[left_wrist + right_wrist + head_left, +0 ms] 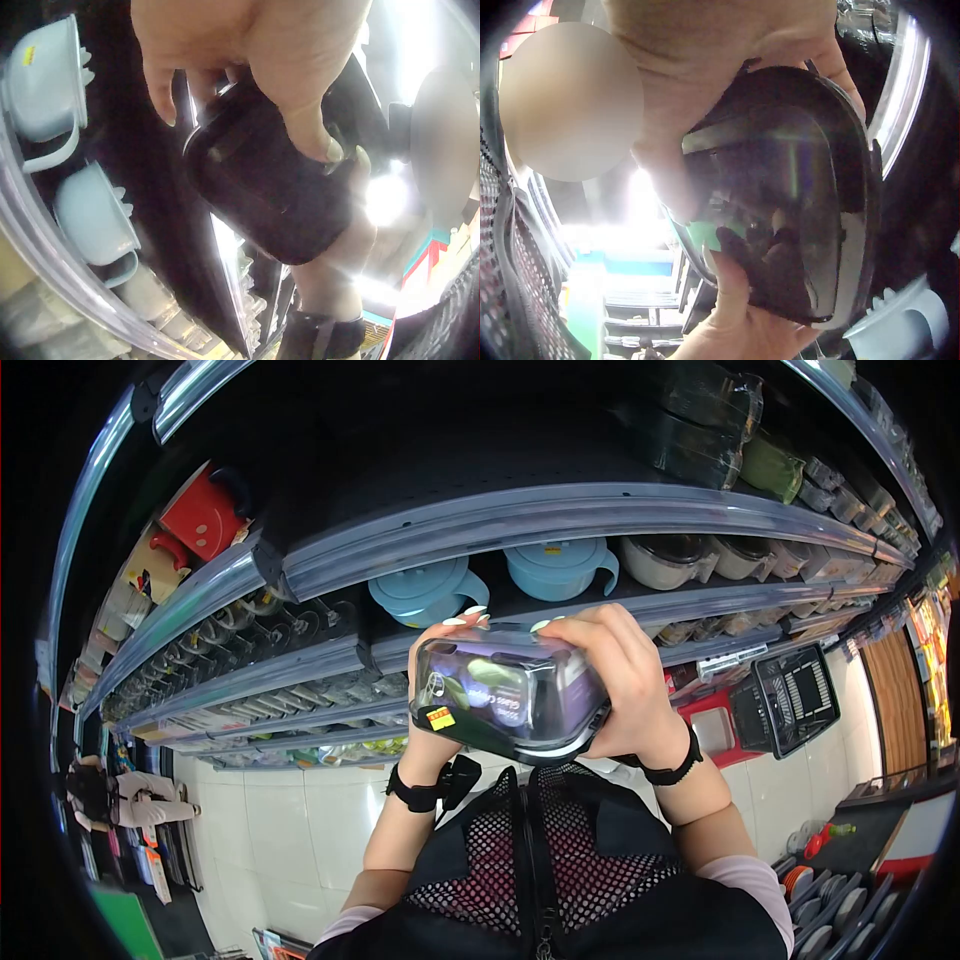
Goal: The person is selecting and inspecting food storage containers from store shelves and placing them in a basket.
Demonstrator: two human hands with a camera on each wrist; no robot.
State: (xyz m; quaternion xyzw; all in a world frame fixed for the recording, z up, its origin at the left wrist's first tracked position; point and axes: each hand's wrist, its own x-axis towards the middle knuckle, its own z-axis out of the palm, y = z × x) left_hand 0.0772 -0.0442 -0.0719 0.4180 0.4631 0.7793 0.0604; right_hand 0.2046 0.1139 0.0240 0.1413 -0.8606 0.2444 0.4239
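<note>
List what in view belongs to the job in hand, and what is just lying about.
In the job:
clear container, held in both hands
yellow sticker on it
left hand
right hand

Just lying about, it seems:
two light-blue lidded pots, neither touched
red vessel with a smiling face
stemmed glasses

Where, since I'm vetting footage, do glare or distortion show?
Head: fisheye distortion bows the shiny grey shelf edges; left wrist: white glare right of the black-and-clear, rounded rectangular container; right wrist: white glare at lower left, reflections across the container.
</note>
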